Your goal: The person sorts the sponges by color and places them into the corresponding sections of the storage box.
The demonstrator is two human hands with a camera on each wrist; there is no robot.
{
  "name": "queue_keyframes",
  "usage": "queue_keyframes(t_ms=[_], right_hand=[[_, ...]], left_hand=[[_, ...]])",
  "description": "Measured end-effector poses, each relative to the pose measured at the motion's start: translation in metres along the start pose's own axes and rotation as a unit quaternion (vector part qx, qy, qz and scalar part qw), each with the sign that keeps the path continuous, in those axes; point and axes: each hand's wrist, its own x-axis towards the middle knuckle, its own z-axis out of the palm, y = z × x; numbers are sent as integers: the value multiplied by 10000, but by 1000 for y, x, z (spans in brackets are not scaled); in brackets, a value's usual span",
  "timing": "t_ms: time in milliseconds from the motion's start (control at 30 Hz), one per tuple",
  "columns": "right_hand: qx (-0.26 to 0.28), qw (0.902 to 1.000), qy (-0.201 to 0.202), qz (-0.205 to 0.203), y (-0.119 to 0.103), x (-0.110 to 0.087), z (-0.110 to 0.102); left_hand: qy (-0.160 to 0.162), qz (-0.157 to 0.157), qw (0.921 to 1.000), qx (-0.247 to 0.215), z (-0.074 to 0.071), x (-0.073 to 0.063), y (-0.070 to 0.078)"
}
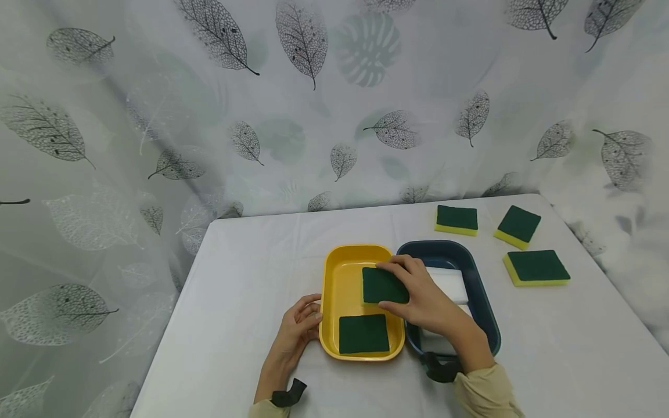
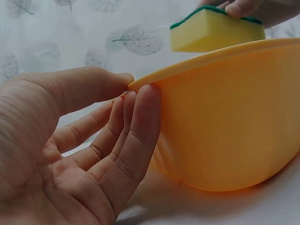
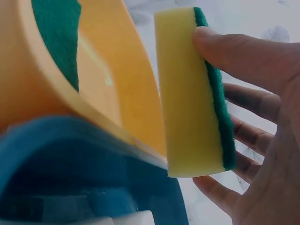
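My right hand (image 1: 425,299) grips a green-and-yellow sponge (image 1: 384,285) over the right side of a yellow tray (image 1: 342,278). In the right wrist view, the thumb presses the green edge of this sponge (image 3: 190,93), and its yellow side faces the camera. The left wrist view shows it above the tray's rim. Another sponge (image 1: 364,334) lies green side up in the near end of the tray. At the tray's left side, my left hand (image 1: 295,334) pinches the rim, thumb on top and fingers against the outer wall (image 2: 225,117).
A dark blue tray (image 1: 483,302) holding white blocks (image 1: 449,284) stands right beside the yellow one, partly hidden under my right forearm. Three more sponges, one at the back (image 1: 457,219), one tilted (image 1: 518,225) and one nearer (image 1: 538,266), lie on the white tablecloth (image 1: 251,278).
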Motion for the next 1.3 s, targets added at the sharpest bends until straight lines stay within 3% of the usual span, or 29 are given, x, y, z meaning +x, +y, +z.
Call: queue_keyframes(t_ms=[767,1300], right_hand=[[-237,9985,-499,-57,-10,35,34],[-271,9909,-1139,668,-4,48,49]], left_hand=[[-42,-6,10000,-36,2,0,2],[98,-108,9999,65,1,1,0]])
